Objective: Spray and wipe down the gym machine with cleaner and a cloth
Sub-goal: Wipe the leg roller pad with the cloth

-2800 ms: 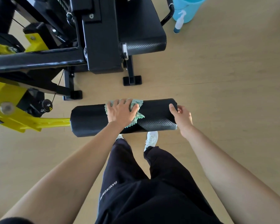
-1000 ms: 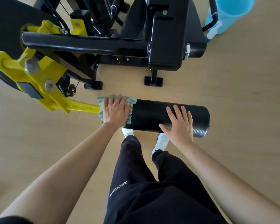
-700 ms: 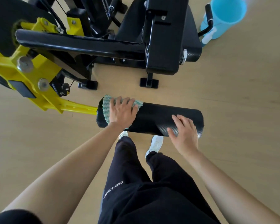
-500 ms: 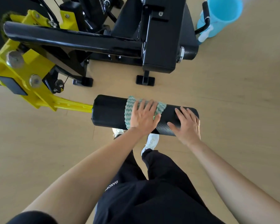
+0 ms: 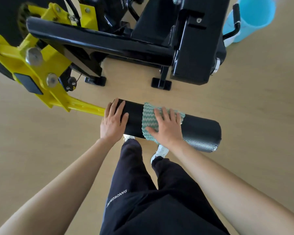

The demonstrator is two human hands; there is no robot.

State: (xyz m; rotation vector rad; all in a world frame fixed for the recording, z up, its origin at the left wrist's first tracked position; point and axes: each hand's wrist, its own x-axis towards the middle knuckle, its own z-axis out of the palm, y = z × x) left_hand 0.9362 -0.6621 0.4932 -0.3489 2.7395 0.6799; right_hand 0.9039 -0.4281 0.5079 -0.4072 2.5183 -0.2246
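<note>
A black padded roller (image 5: 200, 131) sticks out sideways from the yellow lever arm (image 5: 81, 106) of the gym machine (image 5: 109, 43), just in front of my legs. A green-and-white zigzag cloth (image 5: 148, 119) is draped over the middle of the roller. My right hand (image 5: 166, 128) presses flat on the cloth, fingers spread. My left hand (image 5: 113, 122) wraps over the roller's left end, next to the yellow arm. The white trigger of a spray bottle (image 5: 227, 42) peeks out at the top right, mostly hidden behind the machine.
A light blue bucket (image 5: 255, 12) stands on the wooden floor at the top right beside the black seat block (image 5: 193, 53). Two black machine feet (image 5: 161, 83) rest on the floor beyond the roller. My white shoes (image 5: 159, 152) are under the roller.
The cloth has passed from my left hand to my right hand and sits further right on the roller. My left hand has moved to the roller's left end.
</note>
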